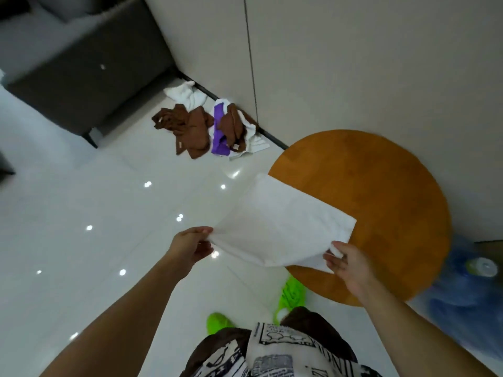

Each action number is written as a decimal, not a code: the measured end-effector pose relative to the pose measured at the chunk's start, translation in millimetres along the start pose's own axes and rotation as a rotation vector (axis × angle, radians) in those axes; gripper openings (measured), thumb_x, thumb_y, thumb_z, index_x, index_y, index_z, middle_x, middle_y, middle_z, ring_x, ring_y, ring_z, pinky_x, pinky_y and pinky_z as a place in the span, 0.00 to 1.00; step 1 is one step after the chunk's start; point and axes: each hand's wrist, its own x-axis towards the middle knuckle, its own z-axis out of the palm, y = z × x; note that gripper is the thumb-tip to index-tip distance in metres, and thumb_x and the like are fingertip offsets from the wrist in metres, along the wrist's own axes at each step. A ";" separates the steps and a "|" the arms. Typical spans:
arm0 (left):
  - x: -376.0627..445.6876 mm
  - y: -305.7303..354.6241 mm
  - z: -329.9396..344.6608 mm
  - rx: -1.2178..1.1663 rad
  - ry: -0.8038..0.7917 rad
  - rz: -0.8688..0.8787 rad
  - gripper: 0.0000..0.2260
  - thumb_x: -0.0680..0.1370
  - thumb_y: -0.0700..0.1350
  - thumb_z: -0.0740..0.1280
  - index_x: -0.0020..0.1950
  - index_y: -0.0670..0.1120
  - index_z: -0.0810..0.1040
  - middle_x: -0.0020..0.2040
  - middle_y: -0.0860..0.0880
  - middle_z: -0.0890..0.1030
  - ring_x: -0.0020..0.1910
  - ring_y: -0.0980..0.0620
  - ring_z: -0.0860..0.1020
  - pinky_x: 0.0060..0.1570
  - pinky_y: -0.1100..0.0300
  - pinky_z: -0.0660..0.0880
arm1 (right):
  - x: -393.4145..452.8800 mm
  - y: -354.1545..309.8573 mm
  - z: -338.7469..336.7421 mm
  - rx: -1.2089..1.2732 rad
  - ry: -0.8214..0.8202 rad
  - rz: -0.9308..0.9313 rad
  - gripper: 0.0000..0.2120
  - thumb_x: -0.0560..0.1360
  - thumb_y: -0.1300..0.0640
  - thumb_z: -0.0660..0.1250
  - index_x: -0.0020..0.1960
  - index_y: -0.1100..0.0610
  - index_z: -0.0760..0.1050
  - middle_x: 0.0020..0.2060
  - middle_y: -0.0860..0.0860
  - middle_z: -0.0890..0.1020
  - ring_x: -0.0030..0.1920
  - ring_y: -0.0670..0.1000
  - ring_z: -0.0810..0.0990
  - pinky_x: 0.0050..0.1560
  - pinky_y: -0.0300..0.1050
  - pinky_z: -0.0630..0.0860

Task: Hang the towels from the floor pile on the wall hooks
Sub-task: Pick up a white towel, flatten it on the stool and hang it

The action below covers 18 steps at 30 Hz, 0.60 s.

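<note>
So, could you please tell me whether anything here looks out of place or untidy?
Yes: a crumpled pile of towels, brown, white and purple, lies on the floor against the wall's base. Both hands, left hand and right hand, hold a white towel stretched out; no hooks show.

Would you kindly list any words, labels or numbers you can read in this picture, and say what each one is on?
None can be read with confidence.
Newspaper-print garment on the person: printed lettering and cartoon panels, too blurred to read.
Brown towels in the floor pile: small tags, too small to read.
White towel, held by both hands: no text visible.
</note>
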 end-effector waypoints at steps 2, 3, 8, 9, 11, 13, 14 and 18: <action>-9.4 4.8 -42.0 -0.101 -0.027 0.036 0.08 0.79 0.32 0.64 0.54 0.35 0.82 0.43 0.39 0.80 0.42 0.44 0.80 0.50 0.52 0.81 | -9.1 -0.4 37.4 -0.017 -0.099 -0.036 0.10 0.80 0.65 0.58 0.56 0.63 0.76 0.47 0.59 0.83 0.47 0.58 0.83 0.45 0.49 0.78; -14.9 5.8 -65.1 -0.124 -0.028 0.068 0.09 0.77 0.30 0.64 0.53 0.35 0.82 0.44 0.39 0.80 0.44 0.43 0.81 0.52 0.51 0.81 | -15.1 0.2 58.6 -0.052 -0.150 -0.066 0.12 0.78 0.68 0.56 0.57 0.63 0.75 0.49 0.59 0.83 0.50 0.59 0.82 0.48 0.51 0.77; -50.2 -7.5 -190.7 -0.096 0.190 0.244 0.12 0.72 0.28 0.71 0.52 0.39 0.84 0.48 0.40 0.84 0.50 0.43 0.84 0.52 0.57 0.80 | -61.4 16.7 176.4 -0.392 -0.355 -0.255 0.12 0.77 0.66 0.67 0.60 0.63 0.79 0.48 0.55 0.86 0.47 0.52 0.82 0.46 0.45 0.77; -56.8 -12.4 -217.4 -0.139 0.259 0.265 0.10 0.73 0.30 0.73 0.52 0.39 0.84 0.49 0.39 0.84 0.50 0.42 0.84 0.51 0.58 0.80 | -73.4 21.2 199.3 -0.428 -0.369 -0.299 0.10 0.76 0.62 0.70 0.57 0.62 0.80 0.47 0.55 0.86 0.45 0.52 0.83 0.46 0.45 0.77; -70.3 -20.9 -270.1 -0.264 0.397 0.302 0.07 0.74 0.36 0.74 0.52 0.40 0.83 0.50 0.39 0.84 0.49 0.42 0.84 0.50 0.57 0.81 | -98.9 30.5 243.9 -0.501 -0.382 -0.379 0.09 0.75 0.56 0.73 0.51 0.60 0.81 0.43 0.55 0.87 0.42 0.51 0.83 0.43 0.44 0.77; -84.0 -28.2 -321.8 -0.363 0.520 0.341 0.07 0.76 0.40 0.74 0.53 0.40 0.83 0.48 0.42 0.83 0.47 0.44 0.83 0.50 0.56 0.81 | -129.1 42.6 289.4 -0.549 -0.435 -0.452 0.08 0.75 0.54 0.74 0.47 0.59 0.81 0.38 0.55 0.85 0.37 0.50 0.81 0.38 0.42 0.75; -90.6 -31.9 -346.9 -0.389 0.566 0.364 0.07 0.76 0.41 0.74 0.52 0.40 0.83 0.48 0.43 0.83 0.47 0.45 0.82 0.51 0.55 0.80 | -145.1 50.6 312.0 -0.557 -0.482 -0.484 0.07 0.75 0.55 0.73 0.45 0.59 0.80 0.35 0.55 0.83 0.33 0.50 0.79 0.36 0.42 0.73; -117.2 -49.9 -443.0 -0.528 0.674 0.462 0.04 0.79 0.41 0.70 0.48 0.42 0.82 0.51 0.45 0.82 0.54 0.46 0.80 0.60 0.52 0.76 | -210.2 90.3 397.6 -0.601 -0.662 -0.609 0.10 0.75 0.59 0.72 0.37 0.58 0.76 0.29 0.53 0.70 0.30 0.50 0.66 0.32 0.43 0.64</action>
